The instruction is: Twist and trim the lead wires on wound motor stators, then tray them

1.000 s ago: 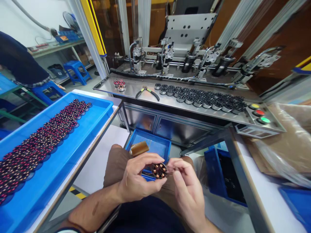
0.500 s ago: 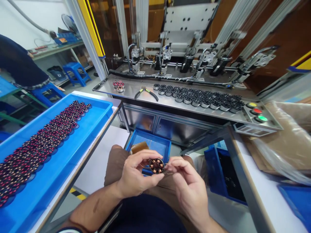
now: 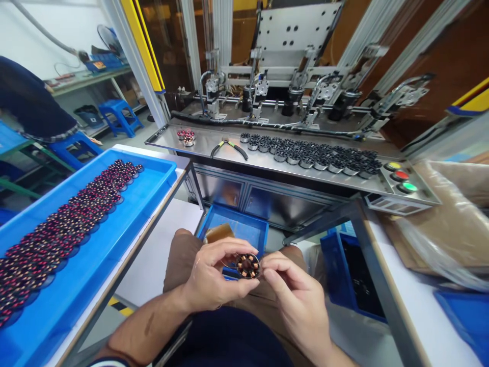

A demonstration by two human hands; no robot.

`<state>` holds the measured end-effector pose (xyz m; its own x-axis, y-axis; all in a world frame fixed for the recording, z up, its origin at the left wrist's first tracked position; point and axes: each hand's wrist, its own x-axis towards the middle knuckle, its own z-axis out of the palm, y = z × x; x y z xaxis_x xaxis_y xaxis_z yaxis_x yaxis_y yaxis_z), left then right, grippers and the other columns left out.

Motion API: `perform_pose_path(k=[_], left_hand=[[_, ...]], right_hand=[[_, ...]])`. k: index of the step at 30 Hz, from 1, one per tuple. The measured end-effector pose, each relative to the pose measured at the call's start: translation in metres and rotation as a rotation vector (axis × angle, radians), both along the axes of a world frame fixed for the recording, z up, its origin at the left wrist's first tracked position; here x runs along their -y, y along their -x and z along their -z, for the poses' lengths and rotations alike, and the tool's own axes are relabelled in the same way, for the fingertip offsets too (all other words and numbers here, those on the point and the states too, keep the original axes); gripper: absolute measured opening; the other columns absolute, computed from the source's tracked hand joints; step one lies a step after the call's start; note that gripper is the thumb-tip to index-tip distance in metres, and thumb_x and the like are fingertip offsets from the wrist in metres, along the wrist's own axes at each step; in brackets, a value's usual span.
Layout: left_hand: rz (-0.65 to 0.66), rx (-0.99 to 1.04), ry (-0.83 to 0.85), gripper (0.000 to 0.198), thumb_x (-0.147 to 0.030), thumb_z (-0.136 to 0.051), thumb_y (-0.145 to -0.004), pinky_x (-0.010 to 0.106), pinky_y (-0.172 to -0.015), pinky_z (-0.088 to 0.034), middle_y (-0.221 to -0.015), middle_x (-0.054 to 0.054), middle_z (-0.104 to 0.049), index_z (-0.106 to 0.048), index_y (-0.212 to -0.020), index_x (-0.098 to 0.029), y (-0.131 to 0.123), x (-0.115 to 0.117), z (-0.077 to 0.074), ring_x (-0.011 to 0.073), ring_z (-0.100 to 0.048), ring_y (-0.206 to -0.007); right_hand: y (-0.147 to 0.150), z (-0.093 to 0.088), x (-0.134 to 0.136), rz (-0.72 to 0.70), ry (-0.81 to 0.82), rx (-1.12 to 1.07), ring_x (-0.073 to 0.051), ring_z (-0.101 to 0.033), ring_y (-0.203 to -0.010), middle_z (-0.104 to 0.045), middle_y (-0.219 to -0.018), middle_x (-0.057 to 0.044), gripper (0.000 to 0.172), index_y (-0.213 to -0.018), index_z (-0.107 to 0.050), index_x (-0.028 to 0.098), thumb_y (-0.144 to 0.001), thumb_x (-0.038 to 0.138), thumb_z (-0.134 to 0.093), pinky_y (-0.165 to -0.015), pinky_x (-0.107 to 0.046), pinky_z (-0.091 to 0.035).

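Observation:
My left hand [image 3: 217, 272] is closed around the rim of a copper-wound motor stator [image 3: 248, 266], a small dark ring with copper coils inside, its face turned up toward me. A thin wire [image 3: 228, 264] sticks out on the stator's left side, beneath my fingers. At the stator's right edge, the thumb and fingers of my right hand [image 3: 292, 290] are pinched together. What lies between those fingertips is hidden. Both hands are above my lap.
On the left stands a blue tray [image 3: 153, 176] of wound stators. The machine's metal ledge [image 3: 214, 163] carries several black stator cores [image 3: 305, 150], cutting pliers [image 3: 229, 147], a few wound stators [image 3: 187, 136] and push buttons [image 3: 401, 176]. A blue bin [image 3: 252, 229] sits below. A person [image 3: 30, 97] is at far left.
My right fingertips have come in against the stator's right edge and pinch more tightly. The wire ends that showed there are now hidden. The stator has shifted slightly right and down.

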<state>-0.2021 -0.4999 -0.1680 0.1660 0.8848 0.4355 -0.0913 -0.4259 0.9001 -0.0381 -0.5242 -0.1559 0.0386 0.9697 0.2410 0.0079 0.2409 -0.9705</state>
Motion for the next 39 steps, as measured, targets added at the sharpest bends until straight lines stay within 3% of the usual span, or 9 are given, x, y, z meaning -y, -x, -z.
perform_pose_path(k=[8, 14, 18, 22, 27, 32, 36, 39], left_hand=[[0.007, -0.041, -0.083, 0.046, -0.007, -0.079, -0.064, 0.024, -0.078, -0.061, -0.101, 0.008, -0.076, -0.071, -0.108, -0.019, -0.003, -0.001, -0.005, 0.019, -0.073, -0.091], [0.008, 0.07, 0.03, 0.045, 0.0, -0.07, -0.06, 0.022, -0.073, -0.061, -0.096, 0.007, -0.077, -0.072, -0.101, -0.017, -0.006, -0.002, -0.007, 0.018, -0.074, -0.084], [0.028, 0.082, 0.043, 0.045, 0.0, -0.069, -0.058, 0.022, -0.073, -0.06, -0.095, 0.007, -0.078, -0.072, -0.1, -0.017, -0.005, -0.001, -0.009, 0.0177, -0.074, -0.084], [-0.023, 0.046, -0.02, 0.045, -0.001, -0.068, -0.058, 0.023, -0.073, -0.06, -0.094, 0.007, -0.078, -0.071, -0.1, -0.017, -0.006, -0.002, -0.012, 0.018, -0.074, -0.084], [-0.122, 0.039, -0.122, 0.041, -0.004, -0.069, -0.061, 0.026, -0.076, -0.061, -0.092, 0.007, -0.079, -0.071, -0.1, -0.017, -0.01, 0.0, -0.015, 0.019, -0.074, -0.084], [0.049, 0.161, 0.143, 0.039, -0.008, -0.072, -0.06, 0.024, -0.071, -0.059, -0.091, 0.007, -0.078, -0.072, -0.097, -0.016, -0.009, 0.002, -0.017, 0.0178, -0.073, -0.079], [0.225, 0.273, 0.454, 0.039, -0.013, -0.081, -0.055, 0.024, -0.069, -0.057, -0.084, 0.006, -0.077, -0.074, -0.093, -0.014, -0.009, 0.002, -0.02, 0.0158, -0.07, -0.073], [0.3, 0.323, 0.598, 0.039, -0.011, -0.084, -0.051, 0.021, -0.063, -0.054, -0.075, 0.003, -0.074, -0.076, -0.089, -0.014, -0.012, 0.002, -0.022, 0.0119, -0.065, -0.065]], right_hand=[[-0.005, -0.004, 0.001, 0.035, -0.202, 0.127, -0.015, -0.063, -0.067, -0.065, -0.071, -0.002, 0.015, -0.077, -0.065, 0.02, -0.091, 0.017, -0.063, -0.062, -0.024, -0.054], [-0.012, -0.011, -0.005, 0.01, -0.33, 0.259, -0.018, -0.066, -0.075, -0.068, -0.08, -0.005, 0.011, -0.091, -0.067, 0.02, -0.087, 0.01, -0.063, -0.064, -0.027, -0.057], [-0.01, -0.016, -0.008, -0.016, -0.414, 0.301, -0.018, -0.066, -0.07, -0.068, -0.076, -0.005, 0.014, -0.089, -0.068, 0.019, -0.086, 0.006, -0.063, -0.063, -0.031, -0.057], [-0.001, -0.015, -0.003, 0.038, -0.421, 0.271, -0.017, -0.065, -0.066, -0.066, -0.072, -0.002, 0.018, -0.083, -0.067, 0.02, -0.084, 0.002, -0.062, -0.061, -0.031, -0.055], [0.004, -0.009, 0.006, 0.011, -0.487, 0.224, -0.017, -0.064, -0.067, -0.066, -0.074, -0.002, 0.025, -0.091, -0.067, 0.02, -0.082, -0.003, -0.059, -0.062, -0.033, -0.054], [-0.014, -0.017, -0.01, -0.114, -0.53, 0.267, -0.02, -0.065, -0.079, -0.068, -0.086, -0.005, 0.026, -0.106, -0.069, 0.021, -0.085, 0.007, -0.067, -0.071, -0.037, -0.056], [-0.03, -0.03, -0.029, -0.329, -0.543, 0.309, -0.022, -0.063, -0.093, -0.066, -0.102, -0.009, 0.027, -0.116, -0.069, 0.025, -0.089, 0.024, -0.071, -0.075, -0.038, -0.058], [-0.033, -0.037, -0.037, -0.449, -0.547, 0.303, -0.023, -0.063, -0.099, -0.066, -0.109, -0.01, 0.026, -0.116, -0.07, 0.029, -0.09, 0.028, -0.07, -0.079, -0.041, -0.058]])
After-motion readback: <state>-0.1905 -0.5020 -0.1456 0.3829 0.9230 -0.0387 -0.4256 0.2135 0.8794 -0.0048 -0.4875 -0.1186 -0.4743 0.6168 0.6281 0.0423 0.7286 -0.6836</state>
